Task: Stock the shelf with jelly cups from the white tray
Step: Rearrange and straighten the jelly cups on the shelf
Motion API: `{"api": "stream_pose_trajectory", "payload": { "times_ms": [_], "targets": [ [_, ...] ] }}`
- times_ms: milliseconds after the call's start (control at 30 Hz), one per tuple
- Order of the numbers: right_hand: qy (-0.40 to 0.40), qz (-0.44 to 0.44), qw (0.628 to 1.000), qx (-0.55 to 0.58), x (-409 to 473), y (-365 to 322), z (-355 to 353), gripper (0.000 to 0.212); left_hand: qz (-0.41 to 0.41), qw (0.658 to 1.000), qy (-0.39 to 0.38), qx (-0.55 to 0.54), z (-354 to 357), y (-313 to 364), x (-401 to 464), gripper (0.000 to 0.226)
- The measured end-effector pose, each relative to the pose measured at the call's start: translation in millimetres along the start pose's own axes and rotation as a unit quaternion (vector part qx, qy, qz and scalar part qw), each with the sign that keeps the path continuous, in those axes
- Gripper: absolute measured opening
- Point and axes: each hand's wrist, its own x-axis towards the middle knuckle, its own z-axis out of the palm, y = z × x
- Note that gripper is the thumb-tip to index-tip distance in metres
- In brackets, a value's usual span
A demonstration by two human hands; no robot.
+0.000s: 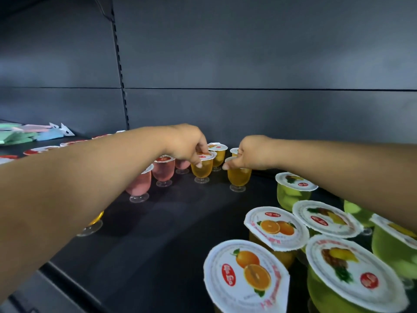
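Both hands reach deep over the dark shelf [171, 233]. The left hand [187, 143] pinches the lid rim of an orange cup [202, 169] standing upright; the right hand [250, 154] curls its grip round a second orange cup [238, 177] at 3 o'clock of the first, slightly apart. Pink cups [163, 171] stand at 9 o'clock. Bare shelf lies open toward the front edge at 6 o'clock; green cups [293, 193] crowd 4 o'clock.
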Motion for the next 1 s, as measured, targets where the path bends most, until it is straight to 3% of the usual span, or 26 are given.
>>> {"api": "stream_pose_trajectory", "payload": {
  "times_ms": [133,233,300,400,567,667,767,1000],
  "targets": [
    [-0.006,-0.026,0.998,-0.054,-21.0,1.3,-19.7,0.055,0.002,0.998,0.063,-0.021,-15.9,14.1,-28.8,0.052],
    [-0.01,-0.075,0.997,-0.015,-57.1,7.1,-42.8,0.049,0.048,0.986,0.121,-0.108,-34.1,30.8,-80.0,0.039],
    [-0.077,-0.126,0.988,0.052,-85.4,10.7,-51.8,0.04,0.079,0.98,0.096,-0.153,-41.0,38.9,-115.2,0.037],
    [-0.189,-0.168,0.962,0.1,-119.4,11.5,-50.0,0.054,0.087,0.976,0.012,-0.199,-39.6,52.1,-155.9,0.053],
    [-0.19,-0.181,0.965,0.027,-131.6,4.6,-42.3,0.082,0.101,0.981,-0.072,-0.152,-27.6,70.7,-177.5,0.085],
    [-0.168,-0.164,0.972,-0.013,-135.4,-0.7,-36.7,0.069,0.085,0.985,-0.099,-0.114,-17.9,78.0,-181.2,0.08],
    [-0.142,-0.17,0.975,-0.03,-136.5,-4.1,-33.3,0.06,0.093,0.991,-0.077,-0.053,-8.2,90.3,-184.3,0.079],
    [-0.134,-0.186,0.972,-0.051,-126.6,-5.1,-31.1,0.033,0.075,0.996,-0.053,-0.002,0.4,85.4,-176.8,0.043]
  ]
}}
